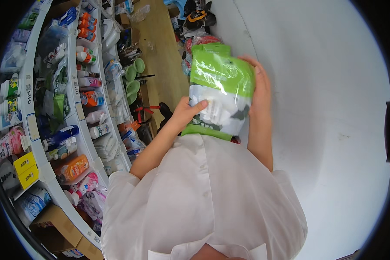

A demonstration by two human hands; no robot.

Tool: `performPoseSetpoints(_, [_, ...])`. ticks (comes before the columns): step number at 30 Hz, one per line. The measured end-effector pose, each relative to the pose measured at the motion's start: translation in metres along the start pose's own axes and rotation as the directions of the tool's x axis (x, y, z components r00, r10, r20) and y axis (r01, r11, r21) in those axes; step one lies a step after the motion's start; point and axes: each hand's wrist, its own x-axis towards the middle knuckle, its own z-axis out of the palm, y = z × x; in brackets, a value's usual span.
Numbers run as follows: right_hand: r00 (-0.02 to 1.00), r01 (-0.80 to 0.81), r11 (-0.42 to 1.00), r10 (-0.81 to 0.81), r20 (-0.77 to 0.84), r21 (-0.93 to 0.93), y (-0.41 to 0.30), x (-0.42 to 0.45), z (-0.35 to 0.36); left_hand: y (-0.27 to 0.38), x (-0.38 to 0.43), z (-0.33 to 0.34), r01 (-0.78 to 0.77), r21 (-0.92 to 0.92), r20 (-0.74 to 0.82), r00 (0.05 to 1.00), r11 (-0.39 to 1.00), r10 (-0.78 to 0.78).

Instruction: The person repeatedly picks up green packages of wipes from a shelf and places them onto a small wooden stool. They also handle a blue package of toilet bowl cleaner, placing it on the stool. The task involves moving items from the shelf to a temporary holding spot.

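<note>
In front of my chest are glossy green-and-white plastic packages [219, 81], at least two by the look of their offset edges. White shapes and writing are printed on the front one. My left hand [191, 112] grips its left edge, with the thumb pressed on the front face and the other fingers hidden behind. Along the right edge lies my right hand [260, 86], holding that side with its fingers around the upper corner; its fingertips are partly hidden. The lower end of the packages reaches my white shirt [195, 182].
Shelves [81, 110] at the left carry bottles, bags and a yellow box [26, 170]. A cardboard box [60, 224] stands low there. Green bowls [132, 87] and red-handled pliers [146, 110] lie by the wooden floor [159, 48]. Wrapped goods sit against the white wall [312, 97].
</note>
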Motion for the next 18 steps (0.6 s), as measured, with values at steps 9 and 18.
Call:
performPoseSetpoints(9, [0.968, -0.097, 0.749, 0.225, 0.115, -0.655, 0.094, -0.071, -0.052, -0.018, 0.002, -0.006, 0.012, 0.130, -0.303, 0.953, 0.991, 0.028])
performPoseSetpoints(18, [0.971, -0.237, 0.884, 0.221, -0.086, -0.402, 0.118, 0.017, -0.091, -0.043, -0.009, -0.042, -0.043, 0.225, -0.475, 0.868, 0.973, 0.148])
